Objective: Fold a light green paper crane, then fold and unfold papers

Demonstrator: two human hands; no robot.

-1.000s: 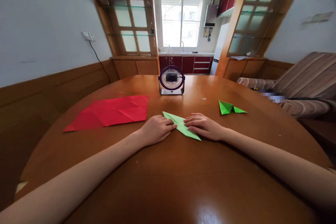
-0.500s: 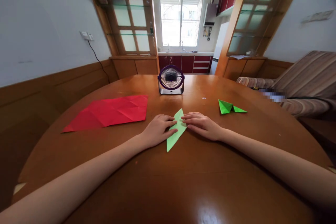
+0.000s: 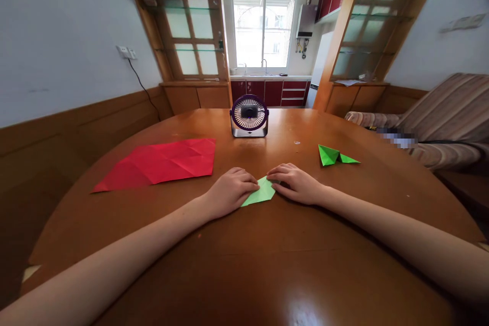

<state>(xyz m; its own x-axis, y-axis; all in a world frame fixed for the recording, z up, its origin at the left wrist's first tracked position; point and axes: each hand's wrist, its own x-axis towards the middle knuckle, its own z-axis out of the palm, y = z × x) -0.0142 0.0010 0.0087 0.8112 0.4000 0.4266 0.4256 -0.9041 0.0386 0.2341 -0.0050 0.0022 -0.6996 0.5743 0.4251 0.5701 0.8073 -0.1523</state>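
Observation:
A folded sheet of light green paper [image 3: 261,193] lies on the table between my hands, its long axis slanting up to the right. My left hand [image 3: 232,189] grips its left side, fingers bent over the upper edge and thumb on top. At the right end my right hand [image 3: 296,183] has its curled fingers and thumb closed on the paper. Both hands rest on the tabletop and cover the ends of the sheet.
A creased red sheet of paper [image 3: 168,162] lies to the left. A bright green folded paper piece [image 3: 329,155] sits at the right. Behind the hands stands a small purple desk fan [image 3: 249,113] on the round wooden table [image 3: 244,275]. A striped sofa [image 3: 446,112] is beyond the right edge.
The light green paper has turned clockwise from a steep slant to a flatter one. My fingers have curled in, and both hands now close on its ends.

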